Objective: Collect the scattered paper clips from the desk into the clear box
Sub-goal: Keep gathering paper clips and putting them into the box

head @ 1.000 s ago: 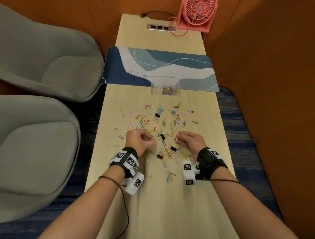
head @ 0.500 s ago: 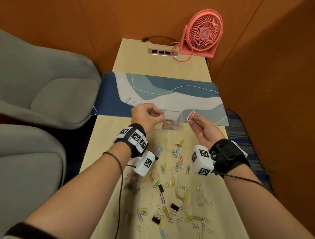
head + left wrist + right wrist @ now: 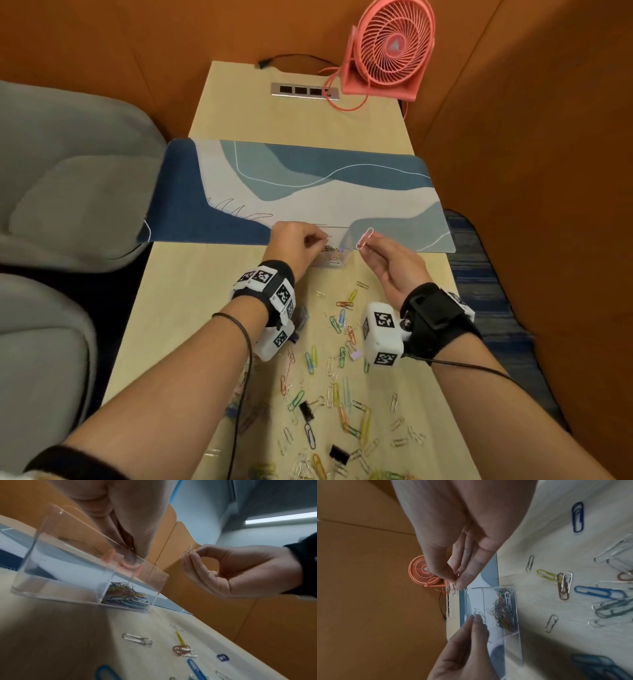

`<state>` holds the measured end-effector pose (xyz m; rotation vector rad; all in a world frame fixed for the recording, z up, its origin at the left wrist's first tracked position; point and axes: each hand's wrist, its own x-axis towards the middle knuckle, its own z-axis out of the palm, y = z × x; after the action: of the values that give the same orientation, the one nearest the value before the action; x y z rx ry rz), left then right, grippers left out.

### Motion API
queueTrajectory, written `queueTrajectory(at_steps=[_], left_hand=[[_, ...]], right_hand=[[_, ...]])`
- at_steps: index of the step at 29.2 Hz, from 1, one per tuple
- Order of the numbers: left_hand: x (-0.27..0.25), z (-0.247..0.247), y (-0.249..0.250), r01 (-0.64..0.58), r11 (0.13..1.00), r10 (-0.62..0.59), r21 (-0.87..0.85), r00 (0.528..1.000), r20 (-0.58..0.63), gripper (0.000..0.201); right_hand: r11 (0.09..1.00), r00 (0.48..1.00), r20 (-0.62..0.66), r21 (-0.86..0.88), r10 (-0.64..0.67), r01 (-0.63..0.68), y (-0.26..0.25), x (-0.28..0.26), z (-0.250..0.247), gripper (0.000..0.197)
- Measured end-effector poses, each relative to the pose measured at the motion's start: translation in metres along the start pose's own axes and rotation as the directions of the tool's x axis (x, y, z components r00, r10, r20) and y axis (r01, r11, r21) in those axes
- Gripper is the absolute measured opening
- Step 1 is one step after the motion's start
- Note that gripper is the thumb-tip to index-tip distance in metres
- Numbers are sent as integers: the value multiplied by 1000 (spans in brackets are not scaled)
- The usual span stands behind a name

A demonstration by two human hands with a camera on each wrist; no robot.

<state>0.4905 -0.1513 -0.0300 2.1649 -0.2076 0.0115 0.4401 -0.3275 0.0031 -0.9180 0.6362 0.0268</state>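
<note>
The clear box (image 3: 344, 240) stands at the near edge of the desk mat, with a heap of coloured paper clips (image 3: 126, 595) in its right compartment. My left hand (image 3: 323, 238) hovers over the box opening and pinches a small silver paper clip (image 3: 475, 612). My right hand (image 3: 366, 246) is just right of the box, palm up, and pinches a pink paper clip (image 3: 364, 237) that sticks upward. Many scattered paper clips (image 3: 342, 394) of several colours lie on the desk nearer to me, beneath both wrists.
Black binder clips (image 3: 306, 411) lie among the scattered clips. A blue and white desk mat (image 3: 308, 192) crosses the desk behind the box. A pink fan (image 3: 390, 48) and a power strip (image 3: 305, 90) sit at the far end. Grey chairs (image 3: 68, 192) stand left; orange walls close in.
Both hands rose from the clip pile and moved forward to the box, each carrying a clip. In the last half second the left hand settled over the box opening.
</note>
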Motion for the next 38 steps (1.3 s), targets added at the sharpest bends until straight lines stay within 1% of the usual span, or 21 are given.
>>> queueTrajectory(at_steps=[2, 4, 7, 8, 9, 11, 13, 15, 17, 20, 21, 23, 25, 26, 28, 29, 31, 32, 34, 36, 38], left_hand=[[0, 1, -3, -90, 993, 89, 72, 996, 7, 9], [0, 3, -5, -202, 965, 202, 167, 979, 16, 10], [0, 4, -6, -272, 933, 277, 235, 961, 12, 15], [-1, 2, -7, -272, 933, 280, 234, 960, 2, 19], [-3, 0, -8, -264, 938, 274, 225, 961, -16, 23], [-8, -5, -11, -225, 956, 243, 190, 967, -79, 25], [-15, -11, -17, -178, 975, 196, 133, 971, -140, 24], [-22, -19, -24, -149, 984, 164, 98, 973, -163, 23], [-31, -27, -31, -140, 986, 154, 89, 973, -174, 24], [-47, -37, -36, -130, 988, 144, 84, 972, -186, 22], [-54, -41, -37, -122, 989, 136, 87, 973, -184, 21], [-70, -48, -39, -103, 991, 117, 87, 977, -177, 21], [-89, -57, -43, -82, 993, 95, 85, 982, -166, 22], [-102, -61, -47, -67, 994, 80, 88, 984, -159, 22], [-131, -71, -55, -17, 995, 32, 101, 988, -149, 24], [-147, -76, -61, 25, 994, -8, 111, 989, -146, 25], [-186, -86, -73, 110, 985, -91, 131, 985, -147, 27], [-205, -90, -79, 134, 981, -114, 143, 984, -140, 26], [-244, -96, -87, 162, 968, -147, 192, 985, -90, 24], [-279, -98, -90, 190, 944, -189, 269, 982, -32, 25], [-309, -98, -90, 205, 917, -211, 342, 977, -20, 29]], right_hand=[[996, 999, -13, -76, -40, 39, 2, 4, 0, 31], [976, 994, -31, -192, -108, 100, 2, 7, 4, 27], [899, 970, -7, -378, -244, 223, 0, 11, 11, 21], [835, 953, 22, -477, -302, 275, -1, 13, 13, 20], [738, 929, 68, -588, -363, 332, -2, 16, 15, 18], [496, 865, 212, -746, -455, 444, -2, 21, 21, 17], [259, 794, 383, -800, -473, 541, -1, 24, 28, 17], [53, 738, 519, -802, -432, 595, 2, 27, 33, 16], [-91, 726, 586, -797, -359, 598, 5, 30, 35, 16], [-235, 748, 611, -791, -259, 565, 10, 31, 36, 17], [-258, 753, 610, -790, -246, 556, 10, 29, 36, 18], [-263, 748, 611, -789, -257, 555, 11, 19, 38, 18], [-227, 728, 618, -786, -295, 575, 11, 2, 34, 17], [-188, 731, 609, -792, -308, 581, 13, -10, 28, 17], [-113, 767, 570, -818, -295, 564, 21, -38, 6, 17], [-93, 800, 542, -838, -256, 538, 26, -52, -7, 17], [-71, 873, 477, -879, -104, 472, 40, -85, -41, 15], [-50, 899, 438, -898, -16, 437, 47, -102, -56, 11], [19, 918, 363, -931, 159, 365, 61, -140, -80, 5], [58, 883, 320, -946, 344, 320, 77, -180, -95, 9], [56, 807, 283, -953, 518, 298, 97, -215, -105, 12]])
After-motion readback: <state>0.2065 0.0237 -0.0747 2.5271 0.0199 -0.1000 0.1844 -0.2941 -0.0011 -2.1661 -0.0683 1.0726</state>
